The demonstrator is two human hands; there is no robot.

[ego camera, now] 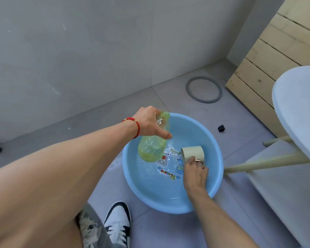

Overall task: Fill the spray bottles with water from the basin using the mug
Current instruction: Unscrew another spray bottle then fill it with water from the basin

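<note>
- The left hand (149, 123), at frame centre, grips a yellow-green translucent spray bottle (153, 142) near its neck, tilted above the basin.
- The right hand (195, 173) holds a pale mug (192, 153) by its handle, tipped on its side low inside the basin.
- The blue basin (217, 176) sits on the grey tiled floor (168, 230), lower centre, holding shallow water.

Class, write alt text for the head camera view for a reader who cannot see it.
Over a blue basin of water on a tiled floor, the left hand holds a clear yellow-green bottle tilted, while the right hand dips a pale mug on its side into the water.
</note>
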